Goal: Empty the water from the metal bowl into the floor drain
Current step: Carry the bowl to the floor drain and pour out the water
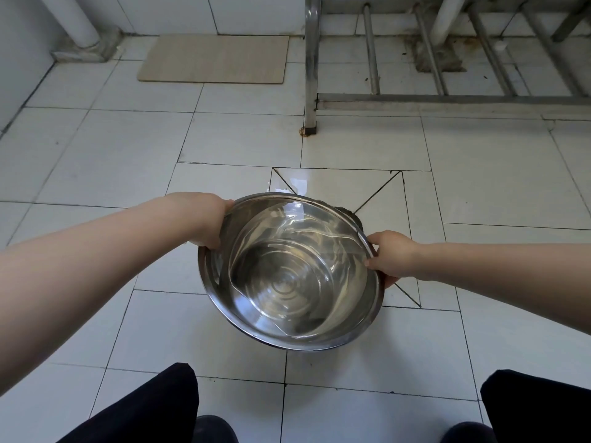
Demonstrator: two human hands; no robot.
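Note:
A large shiny metal bowl (289,273) holds clear water and is tipped away from me, its far rim lower. My left hand (209,220) grips the rim on the left, and my right hand (388,257) grips the rim on the right. The bowl hangs above the floor drain (355,215), a dark spot at the centre of sloped tiles with diagonal grout lines; the bowl hides most of it. A wet sheen (295,183) lies on the tile just beyond the far rim.
White floor tiles all around. A steel rack leg (311,75) and its crossbars stand at the back right. A beige mat (214,59) lies by the back wall, with a white pipe (75,20) in the left corner. My dark-trousered knees (153,407) frame the bottom.

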